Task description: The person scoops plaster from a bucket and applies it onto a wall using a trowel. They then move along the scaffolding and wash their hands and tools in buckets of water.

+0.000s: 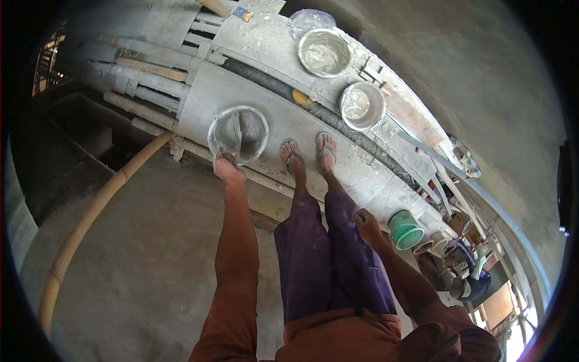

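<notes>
Left hand (228,166) with fingers curled at the near rim of a round, plaster-smeared grey bucket (257,134), whether gripping rim or something inside impossible to tell, bucket standing on a pale flat board (200,102) left of sandalled feet (292,158), right hand (365,224) curled against purple trousers (307,259), contents hidden.

The near bucket (258,130) has a smooth grey wall, smeared matt with dried residue; whether it is metal or plastic cannot be told. Paste (327,57) in the far tub (347,45) looks creamy, with a wet sheen. The green pail (408,235) is smooth plastic, faintly glossy. The boards (196,105) are chalky and matt, speckled with crust. The pole (93,214) is smooth, jointed bamboo with a dull gloss. The bag (310,21) is thin, shiny, crinkled plastic. Trousers (304,259) and shirt (341,332) are matt, creased cloth.
</notes>
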Demonstrator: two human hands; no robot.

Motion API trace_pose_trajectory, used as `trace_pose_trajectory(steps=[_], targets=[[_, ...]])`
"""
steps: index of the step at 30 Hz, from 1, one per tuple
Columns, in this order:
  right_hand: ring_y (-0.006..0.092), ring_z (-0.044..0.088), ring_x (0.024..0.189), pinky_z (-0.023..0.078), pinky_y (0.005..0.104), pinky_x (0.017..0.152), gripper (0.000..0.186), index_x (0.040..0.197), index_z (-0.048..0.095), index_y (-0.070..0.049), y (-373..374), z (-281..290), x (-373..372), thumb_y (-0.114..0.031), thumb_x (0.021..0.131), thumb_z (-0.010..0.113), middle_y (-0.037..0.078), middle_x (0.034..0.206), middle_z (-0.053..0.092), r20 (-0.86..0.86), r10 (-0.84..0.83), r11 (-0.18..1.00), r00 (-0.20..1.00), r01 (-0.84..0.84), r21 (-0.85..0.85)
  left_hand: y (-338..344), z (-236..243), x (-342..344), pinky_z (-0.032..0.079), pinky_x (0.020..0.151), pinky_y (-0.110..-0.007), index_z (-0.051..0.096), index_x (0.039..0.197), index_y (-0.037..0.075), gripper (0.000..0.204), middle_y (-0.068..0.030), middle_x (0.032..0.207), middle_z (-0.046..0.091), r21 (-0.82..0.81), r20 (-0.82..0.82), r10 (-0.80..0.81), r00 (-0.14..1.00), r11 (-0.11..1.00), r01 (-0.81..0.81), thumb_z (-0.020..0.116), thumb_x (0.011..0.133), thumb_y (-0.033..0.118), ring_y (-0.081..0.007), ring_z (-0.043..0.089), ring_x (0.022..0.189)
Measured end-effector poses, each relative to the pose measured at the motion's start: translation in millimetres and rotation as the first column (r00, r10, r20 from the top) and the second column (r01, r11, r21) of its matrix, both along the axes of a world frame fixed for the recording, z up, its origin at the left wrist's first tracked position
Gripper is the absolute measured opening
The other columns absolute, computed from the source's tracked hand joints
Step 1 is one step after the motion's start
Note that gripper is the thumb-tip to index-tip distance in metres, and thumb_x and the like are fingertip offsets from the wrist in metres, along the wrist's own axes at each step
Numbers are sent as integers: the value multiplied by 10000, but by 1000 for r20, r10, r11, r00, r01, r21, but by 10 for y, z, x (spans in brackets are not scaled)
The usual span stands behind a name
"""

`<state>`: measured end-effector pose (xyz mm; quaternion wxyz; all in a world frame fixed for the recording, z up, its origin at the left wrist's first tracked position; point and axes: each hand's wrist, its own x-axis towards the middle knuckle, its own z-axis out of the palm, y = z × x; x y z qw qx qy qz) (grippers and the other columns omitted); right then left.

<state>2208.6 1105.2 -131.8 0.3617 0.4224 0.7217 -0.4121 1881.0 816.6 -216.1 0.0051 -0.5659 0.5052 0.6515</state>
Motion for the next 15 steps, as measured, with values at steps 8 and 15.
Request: trace_pose_trajectory(steps=[8,15], targets=[[432,602,974,468,494,835,331,996,625,-41,434,-1859,-789,-336,922,494,233,1001,648,-154,236,971,960,-225,86,-507,-885,167,491,716,-288,557,1067,19,158,-44,864,574,-13,-30,-87,996,996,87,499,959,118,-154,610,764],[266,669,815,500,369,765,315,1054,622,-8,1039,-3546,-2143,-282,919,547,159,871,683,-284,182,963,941,-113,245,-727,-1554,292,523,750,-328,533,1084,-26,181,-61,865,520,-106,-56,-141,988,985,134,485,966,103,-178,581,778]])
